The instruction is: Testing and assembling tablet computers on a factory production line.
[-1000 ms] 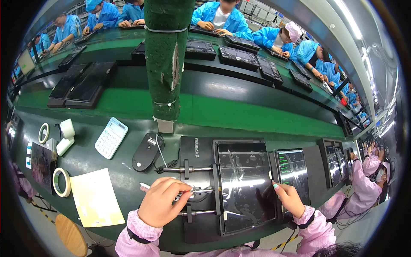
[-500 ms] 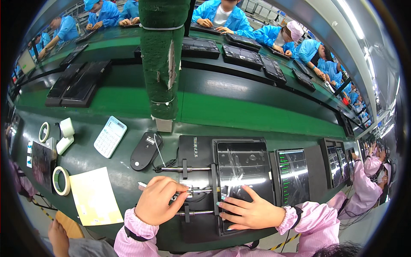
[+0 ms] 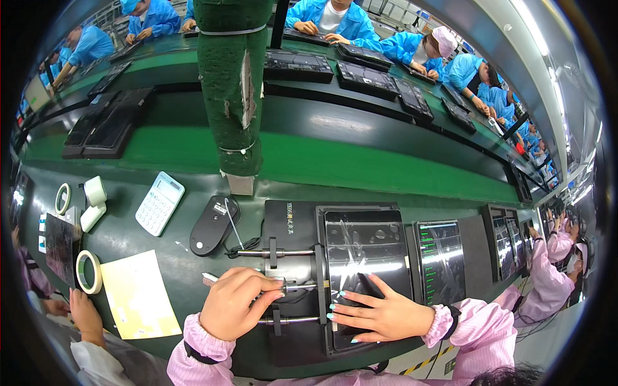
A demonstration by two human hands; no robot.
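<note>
Centrally, low in the frame, a tablet (image 3: 364,270) with a glossy film over its screen lies in a black fixture (image 3: 293,225) on the dark green bench (image 3: 193,270). The right hand (image 3: 380,315) lies flat and open on the lower part of the screen, fingers spread toward the left, grasping nothing. The left hand (image 3: 235,302), just left of the tablet, is curled around a slim silver tool (image 3: 212,278) whose tip sticks out to the upper left; the hand rests over the fixture's metal rods (image 3: 283,253).

To the right of the tablet sits a second tablet (image 3: 441,260) with a lit screen. To the upper left of the fixture lie a black handheld scanner (image 3: 212,225) and a white calculator (image 3: 159,202). A yellow sheet of paper (image 3: 138,293) lies at lower left, with a roll of tape (image 3: 88,271) beside it and another person's hand (image 3: 84,312) below that.

A green padded post (image 3: 233,83) stands at top centre. Behind it runs a green conveyor belt (image 3: 360,161), and people in blue coats (image 3: 335,16) work along the far side.
</note>
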